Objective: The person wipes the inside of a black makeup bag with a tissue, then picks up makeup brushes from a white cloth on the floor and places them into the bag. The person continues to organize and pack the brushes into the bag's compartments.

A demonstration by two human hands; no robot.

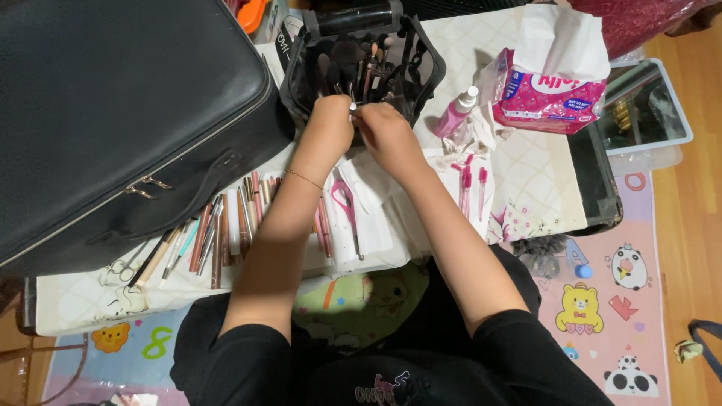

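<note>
A big black case (pixel 113 113) is taking up the left end of the low table (pixel 541 188), its zipper pulls hanging toward the person. Just beside it, a row of pencils and slim brushes (pixel 218 233) is lying on the white cloth, with small scissors (pixel 120 269) at the near left end. The left hand (pixel 331 124) is reaching to the front edge of the black brush holder (pixel 361 68), its fingers curled close together around something small and pale. The right hand (pixel 383 131) is meeting it there, fingertips pinching at the same spot; what they are gripping is too small to tell. Below the hands, pink-handled scissors (pixel 344 199) are resting on tissue. Further right, a pink spray bottle (pixel 455 113) is leaning near a pink tissue pack (pixel 553 94).
</note>
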